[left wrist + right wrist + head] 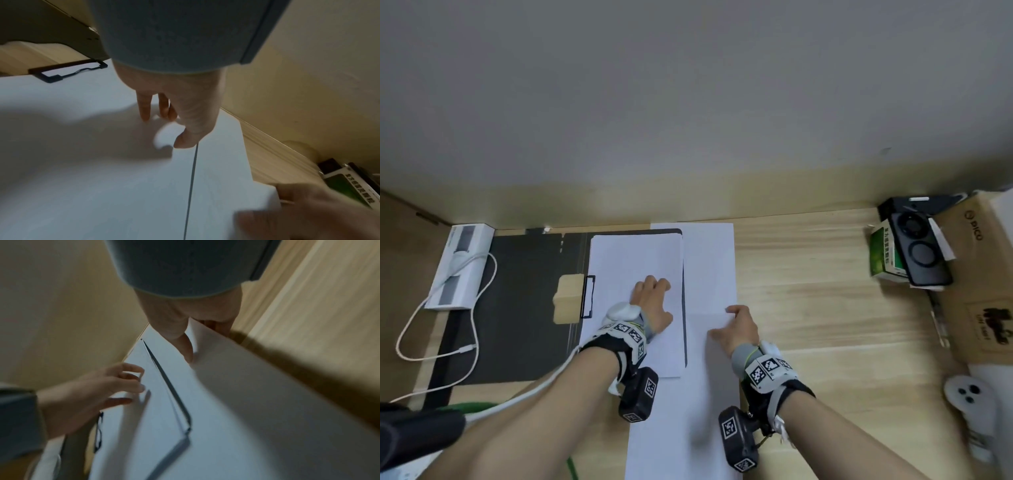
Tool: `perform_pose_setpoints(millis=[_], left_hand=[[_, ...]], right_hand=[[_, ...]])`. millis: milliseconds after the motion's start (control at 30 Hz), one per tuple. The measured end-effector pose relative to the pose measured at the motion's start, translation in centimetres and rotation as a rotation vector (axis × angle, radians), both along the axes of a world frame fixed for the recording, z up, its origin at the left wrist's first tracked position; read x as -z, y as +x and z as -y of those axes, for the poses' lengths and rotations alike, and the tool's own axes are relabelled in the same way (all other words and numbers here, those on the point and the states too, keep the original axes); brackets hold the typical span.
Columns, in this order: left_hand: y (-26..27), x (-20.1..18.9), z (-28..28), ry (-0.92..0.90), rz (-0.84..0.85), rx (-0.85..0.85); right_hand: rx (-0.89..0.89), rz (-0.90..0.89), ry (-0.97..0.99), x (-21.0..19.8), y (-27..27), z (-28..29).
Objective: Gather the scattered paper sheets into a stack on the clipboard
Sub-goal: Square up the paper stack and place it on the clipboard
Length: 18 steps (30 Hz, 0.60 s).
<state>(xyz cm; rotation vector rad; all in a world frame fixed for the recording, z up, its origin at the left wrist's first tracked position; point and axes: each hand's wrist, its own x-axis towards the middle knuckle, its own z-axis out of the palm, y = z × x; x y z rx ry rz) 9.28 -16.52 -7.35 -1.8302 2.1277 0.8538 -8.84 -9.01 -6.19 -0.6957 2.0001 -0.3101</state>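
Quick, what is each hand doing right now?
Left hand: open, fingertips pressing the sheet on the clipboard.
Right hand: pinching the edge of a loose sheet.

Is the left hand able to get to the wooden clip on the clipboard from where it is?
Probably yes. The left hand rests on the paper sheet just beside the wooden clip, and nothing lies between them.

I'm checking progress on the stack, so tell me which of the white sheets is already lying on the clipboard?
The sheet under the left hand, lying on the black clipboard. The sheet that the right hand pinches lies mostly on the wooden desk.
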Motion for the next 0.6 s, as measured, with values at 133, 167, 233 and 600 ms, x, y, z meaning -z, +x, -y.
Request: perform_pose_setpoints(millis=[133, 167, 233, 600], left_hand=[[0.0, -0.4, 0.3, 0.024, 0.007, 0.000], [-0.2, -0.5, 0.3, 0.017, 0.016, 0.006], [-0.3, -0.7, 0.4, -0.003, 0.034, 0.007], [-2.6, -1.4, 2.0, -0.131, -0.231, -0.060]], right_hand=[[-0.210, -0.072, 0.057, -0.9, -2.5, -0.3], [-0.180, -0.076, 0.039, -1.0, -3.7, 0.1], [-0.055, -0.089, -0.042, -1.1, -6.2, 1.4], [0.245, 0.100, -0.345, -2.0, -10.1, 9.5]])
